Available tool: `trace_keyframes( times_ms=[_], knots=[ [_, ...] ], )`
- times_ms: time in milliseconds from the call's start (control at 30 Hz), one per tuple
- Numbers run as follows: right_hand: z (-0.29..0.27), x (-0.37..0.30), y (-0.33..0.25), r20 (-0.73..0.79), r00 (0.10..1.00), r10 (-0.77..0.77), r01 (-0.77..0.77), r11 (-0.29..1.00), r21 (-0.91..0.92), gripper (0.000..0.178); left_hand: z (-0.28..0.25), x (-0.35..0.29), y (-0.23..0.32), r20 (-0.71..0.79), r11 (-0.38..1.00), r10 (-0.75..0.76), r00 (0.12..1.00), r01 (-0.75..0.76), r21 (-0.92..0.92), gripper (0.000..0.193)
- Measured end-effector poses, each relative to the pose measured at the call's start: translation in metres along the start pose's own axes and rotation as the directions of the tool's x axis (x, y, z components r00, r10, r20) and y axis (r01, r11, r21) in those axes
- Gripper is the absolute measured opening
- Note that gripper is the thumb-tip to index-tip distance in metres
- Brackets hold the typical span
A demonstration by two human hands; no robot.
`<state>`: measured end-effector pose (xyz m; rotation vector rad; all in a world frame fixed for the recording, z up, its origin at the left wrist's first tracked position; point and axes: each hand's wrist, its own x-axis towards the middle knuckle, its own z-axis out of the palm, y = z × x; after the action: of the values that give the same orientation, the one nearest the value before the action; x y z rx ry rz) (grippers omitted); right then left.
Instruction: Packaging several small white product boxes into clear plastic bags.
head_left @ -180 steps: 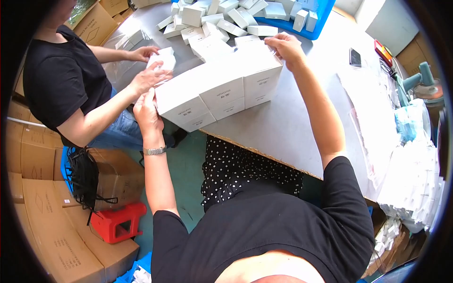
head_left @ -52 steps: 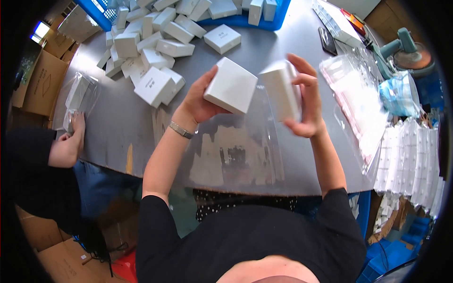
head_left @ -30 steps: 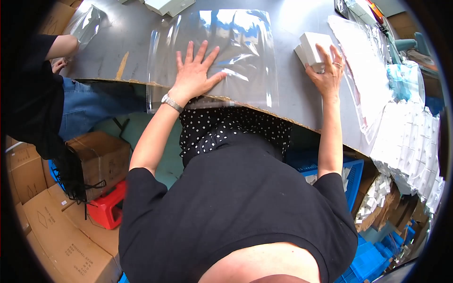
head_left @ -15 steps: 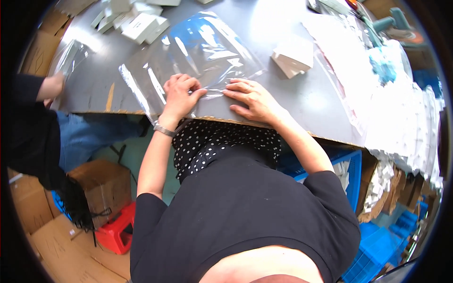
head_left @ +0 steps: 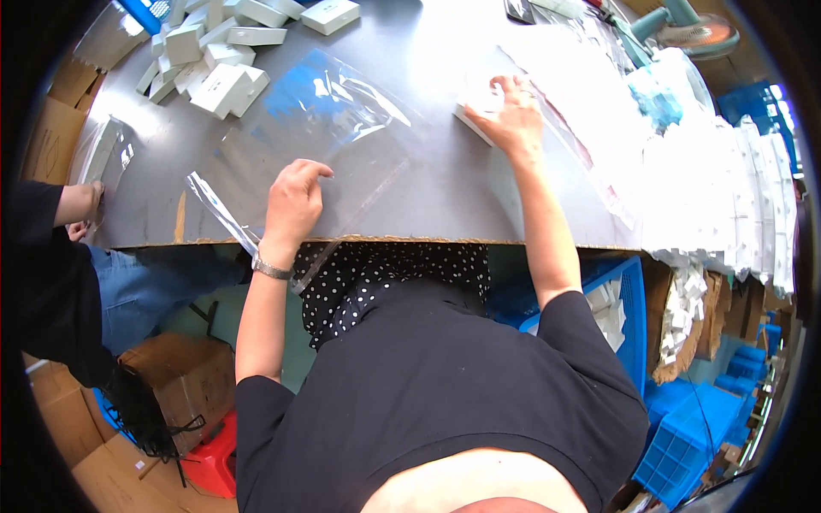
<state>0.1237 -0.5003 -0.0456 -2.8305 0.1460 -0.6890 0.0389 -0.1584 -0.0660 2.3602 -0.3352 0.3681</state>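
A clear plastic bag (head_left: 342, 154) lies spread flat on the grey table, one corner hanging over the front edge. My left hand (head_left: 295, 201) rests on its near part with the fingers curled in, closed on the film. To the right, my right hand (head_left: 510, 115) is over a white box (head_left: 473, 126), thumb at its left side and fingers bent over the top. Glare and the hand hide most of that box, so whether it is one box or a stack I cannot tell.
A pile of white boxes (head_left: 227, 85) is at the far left. White packing sheets (head_left: 684, 179) heap up at right, near a fan (head_left: 701, 34). Another person's hand (head_left: 85, 201) works at the left edge. A blue crate (head_left: 633, 316) stands below the table, a red stool (head_left: 214, 457) lower left.
My right hand has left the bag and reached right and away to the white box. My left hand stays at the bag, which lies flatter. The whole view has shifted somewhat.
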Motion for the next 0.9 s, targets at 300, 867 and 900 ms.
trace_keyframes(
  times_ms=[300,867,900],
  knots=[
    [0.027,0.0,0.057,-0.064,0.964,-0.257,0.258,0.855,0.45,0.066,-0.013,-0.003,0.01,0.03,0.988,0.109,0.994,-0.112,0.107,0.038],
    [-0.021,-0.056,0.024,-0.054,0.928,-0.369,0.171,0.294,0.94,0.08,-0.006,-0.004,0.003,0.054,0.995,0.098,0.994,-0.098,0.004,0.054],
    [-0.024,-0.062,-0.005,-0.084,0.887,-0.454,0.114,0.04,0.993,0.083,-0.004,0.0,0.006,0.054,0.995,0.099,0.994,-0.099,0.002,0.054]
  ],
)
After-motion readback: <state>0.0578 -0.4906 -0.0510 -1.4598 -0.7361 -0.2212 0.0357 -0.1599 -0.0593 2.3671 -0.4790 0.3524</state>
